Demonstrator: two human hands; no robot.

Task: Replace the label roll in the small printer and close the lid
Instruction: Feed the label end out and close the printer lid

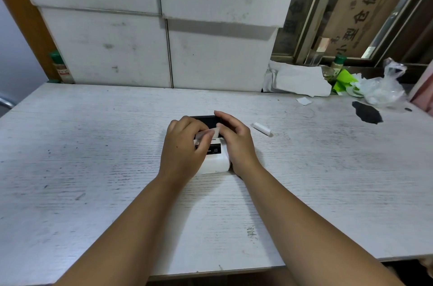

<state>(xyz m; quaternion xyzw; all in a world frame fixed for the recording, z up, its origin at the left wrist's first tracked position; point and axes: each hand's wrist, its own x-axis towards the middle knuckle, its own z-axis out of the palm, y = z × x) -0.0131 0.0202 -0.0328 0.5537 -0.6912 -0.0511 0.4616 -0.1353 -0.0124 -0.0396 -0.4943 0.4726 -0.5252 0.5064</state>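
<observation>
A small white printer (215, 163) sits in the middle of the whitish table (93, 145), its dark lid (206, 119) raised open at the far side. Both hands are over it. My left hand (185, 145) pinches a strip of white label paper (210, 132) coming from the roll compartment; my right hand (234, 140) holds the strip's other end with thumb and finger while its palm rests against the printer's right side. The roll inside is mostly hidden by my fingers. A white label roll (262, 128) lies on the table to the right of the printer.
White boxes (164, 27) are stacked along the back wall. At the back right lie crumpled paper (300, 79), a green scrap (344, 80), a plastic bag (384, 88), bottles and a dark patch (366, 113). A small paper square (304, 101) lies nearby.
</observation>
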